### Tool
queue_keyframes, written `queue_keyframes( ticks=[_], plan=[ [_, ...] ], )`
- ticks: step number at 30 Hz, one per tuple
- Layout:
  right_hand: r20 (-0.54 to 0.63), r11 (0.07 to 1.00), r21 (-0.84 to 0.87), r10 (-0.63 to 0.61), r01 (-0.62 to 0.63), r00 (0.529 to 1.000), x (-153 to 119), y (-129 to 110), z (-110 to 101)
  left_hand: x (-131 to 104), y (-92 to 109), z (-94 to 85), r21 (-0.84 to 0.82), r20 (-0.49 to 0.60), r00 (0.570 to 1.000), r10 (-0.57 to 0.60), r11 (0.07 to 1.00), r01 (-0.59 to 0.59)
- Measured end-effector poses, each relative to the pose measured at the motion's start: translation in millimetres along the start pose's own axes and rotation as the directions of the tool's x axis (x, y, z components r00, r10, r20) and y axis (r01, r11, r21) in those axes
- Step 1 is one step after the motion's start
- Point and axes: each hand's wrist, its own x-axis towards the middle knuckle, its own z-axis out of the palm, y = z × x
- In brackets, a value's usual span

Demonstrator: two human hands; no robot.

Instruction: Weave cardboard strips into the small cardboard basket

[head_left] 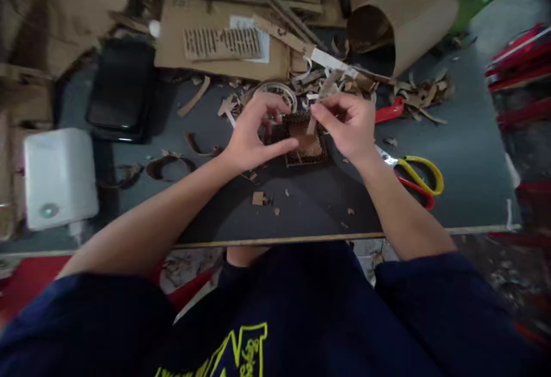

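A small open cardboard box (309,143) with dark corrugated walls sits on the table between my hands. My right hand (348,123) pinches a narrow cardboard strip (313,124) between thumb and fingers, its lower end dipping into the box. On the box's left side is my left hand (262,136), thumb stretched toward the near left wall and fingers curved apart. It holds nothing that I can see; whether its thumb touches the box I cannot tell. Just behind the box lies a roll of clear tape (278,90), partly covered by my left hand.
Scissors with yellow and red handles (424,179) lie right of my right forearm, near a red-handled tool (390,111). A cardboard tube (413,21), a cardboard sheet (172,38) and scraps fill the back. At left are a black case (120,87) and white device (60,176).
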Motion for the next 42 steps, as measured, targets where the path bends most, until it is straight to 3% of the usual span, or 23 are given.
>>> queue_keyframes(
  ticks=[2,5,8,12,14,16,19,23,25,28,32,36,42],
  plan=[
    [-0.077,1.000,-0.010,0.016,-0.017,0.997,-0.1,6.7,0.1,1.4,3.3,2.2,0.067,0.134,0.988,0.081,0.994,-0.090],
    [-0.106,0.999,-0.028,0.031,-0.034,0.994,-2.9,10.2,3.0,1.5,5.9,5.5,0.126,0.247,0.955,0.163,0.972,-0.198],
    [-0.055,0.998,-0.048,0.031,-0.033,0.998,-7.4,6.1,7.6,-0.3,5.9,6.9,0.130,0.238,0.948,0.213,0.960,-0.248],
    [-0.036,0.998,-0.056,0.010,-0.012,0.999,-9.4,2.1,10.1,-1.0,8.3,4.3,0.091,0.179,0.975,0.134,0.984,-0.153],
    [-0.053,0.999,-0.048,0.019,-0.021,0.998,-9.0,3.0,9.9,-0.2,10.7,3.3,0.073,0.096,0.992,0.081,0.993,-0.088],
    [-0.058,0.999,-0.040,0.031,-0.034,0.998,-8.9,4.6,9.9,0.5,10.5,3.8,0.042,-0.077,0.996,0.050,0.998,-0.047],
    [-0.033,0.999,-0.043,0.030,-0.032,0.999,-10.2,5.7,10.6,-0.7,0.4,6.3,-0.024,-0.340,0.940,-0.032,0.999,0.025],
    [0.017,0.998,-0.064,0.006,-0.005,1.000,-11.4,4.0,10.3,-4.5,-16.7,5.0,0.032,-0.396,0.896,-0.198,0.973,0.229],
    [0.061,0.997,-0.076,-0.023,0.027,0.998,-10.5,2.4,8.5,-4.9,-16.5,1.6,0.130,-0.336,0.921,-0.197,0.959,0.252],
    [0.173,0.992,-0.090,-0.075,0.091,0.982,-8.2,0.3,4.4,-2.5,-6.6,-2.2,0.202,-0.104,0.984,-0.146,0.965,0.165],
    [0.294,0.976,-0.148,-0.111,0.160,0.949,-7.0,-0.8,0.0,0.4,1.6,-0.7,0.187,0.133,0.989,-0.062,0.982,0.036],
    [0.366,0.965,-0.169,-0.129,0.202,0.922,-7.1,0.0,-0.8,-0.7,-1.5,1.8,0.174,0.234,0.972,-0.024,0.985,-0.018],
    [0.446,0.959,-0.205,-0.085,0.194,0.891,-5.8,0.1,-0.7,-2.4,-3.3,2.0,0.201,0.267,0.963,-0.038,0.979,-0.017]
  ],
)
